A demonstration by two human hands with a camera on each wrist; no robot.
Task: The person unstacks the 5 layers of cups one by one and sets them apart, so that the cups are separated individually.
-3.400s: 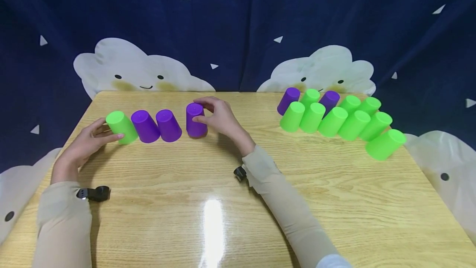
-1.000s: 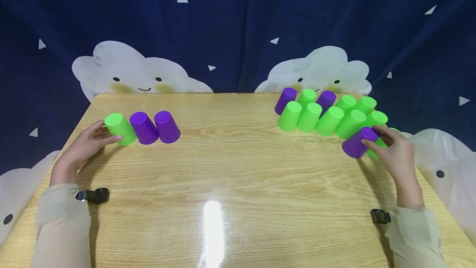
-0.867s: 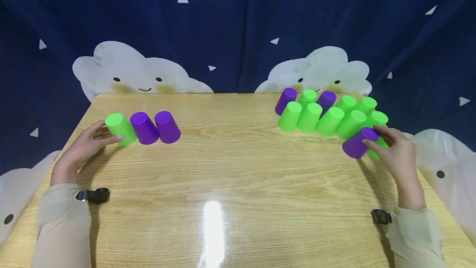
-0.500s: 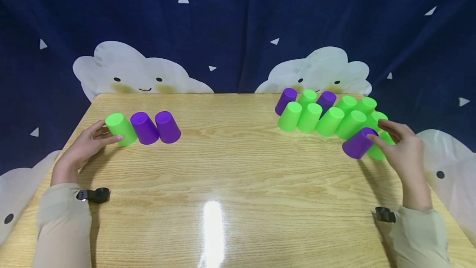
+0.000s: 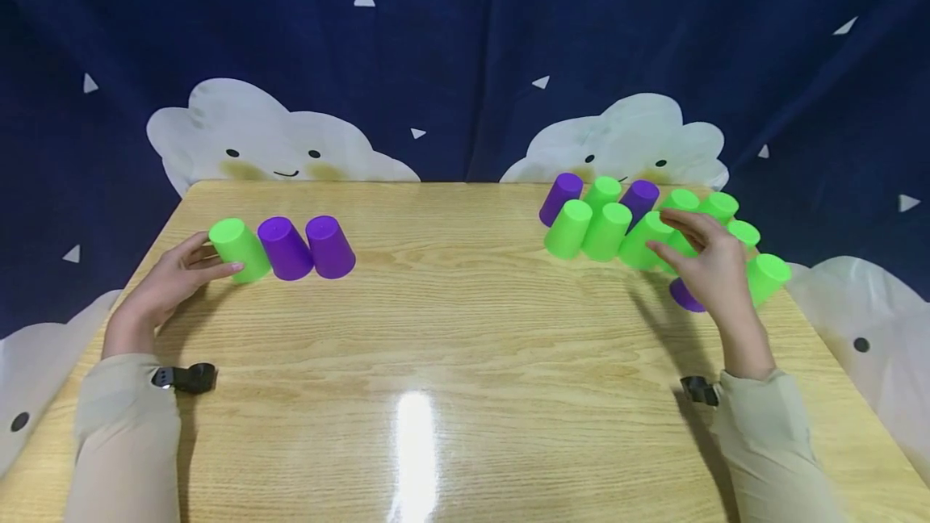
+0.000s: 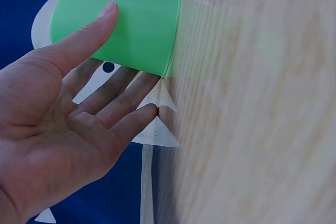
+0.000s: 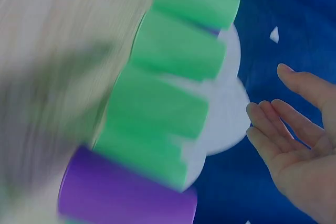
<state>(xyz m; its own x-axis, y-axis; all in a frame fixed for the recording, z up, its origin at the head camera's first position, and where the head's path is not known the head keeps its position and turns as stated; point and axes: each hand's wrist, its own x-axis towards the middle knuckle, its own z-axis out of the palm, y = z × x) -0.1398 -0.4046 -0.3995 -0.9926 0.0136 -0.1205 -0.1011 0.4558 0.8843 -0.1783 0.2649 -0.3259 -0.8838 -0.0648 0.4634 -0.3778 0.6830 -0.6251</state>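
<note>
1. The glossy wooden table (image 5: 436, 394) was closest to me, bare grain with a glare streak, both beige sleeves lying on it.
2. My left hand (image 5: 170, 281) rested at the left end of a short row. The thumb (image 6: 105, 17) lay straight on the side of the lime-green plastic cup (image 5: 238, 249), the other fingers lay flat behind it, and nothing was clamped.
3. That green cup stood mouth down with its long axis upright, touching the first of two purple plastic cups (image 5: 285, 248), which stood in line to its right.
4. My right hand (image 5: 708, 269) hovered over the big cluster on the right side, palm down, fingers loose and spread, holding nothing. In the right wrist view there was a clear gap between palm and cups.
5. The lone purple plastic cup (image 5: 681, 298) sat just below and to the left of that palm, mostly hidden by the hand. It looked mouth down, at the near edge of the cluster.
6. The row of lime-green plastic cups (image 5: 643, 240) lay under and beyond the fingertips, running left from the hand, all mouth down and packed touching. One more green cup (image 5: 766, 274) stood just right of the wrist.
7. The right hand was by far the nearer to this cluster; the left was well apart, across the table.
8. Farthest back was the dark blue cloth backdrop (image 5: 465, 47) with white clouds.
</note>
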